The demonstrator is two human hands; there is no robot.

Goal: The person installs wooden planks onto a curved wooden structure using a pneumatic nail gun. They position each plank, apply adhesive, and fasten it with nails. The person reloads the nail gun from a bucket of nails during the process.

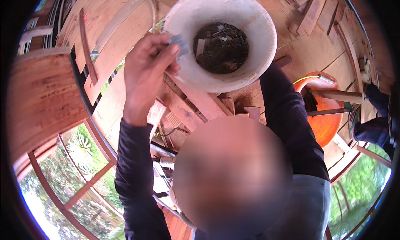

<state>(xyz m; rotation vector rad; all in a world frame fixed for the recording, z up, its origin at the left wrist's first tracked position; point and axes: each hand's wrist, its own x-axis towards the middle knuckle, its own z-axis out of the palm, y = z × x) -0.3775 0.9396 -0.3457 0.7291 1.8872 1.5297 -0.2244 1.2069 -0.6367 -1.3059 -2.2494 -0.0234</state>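
Observation:
My left hand (152, 62) grips a small flat grey piece (178, 44) at the left rim of a large pale, stained bucket (258, 40). Inside the bucket lies a dark heap of nails (221, 52) mixed with small pale scraps. My right forearm (283, 106), in a dark sleeve, reaches up to the bucket's lower right side, where the hand is hidden behind it. Wooden offcuts (198, 100) lie loosely below the bucket.
Planks (87, 44) lie across a wooden platform with gaps and open framing (75, 198) over greenery. An orange container (325, 127) with sticks across it sits at right, near another person's dark-clothed legs (373, 127). A blurred round area covers the lower centre.

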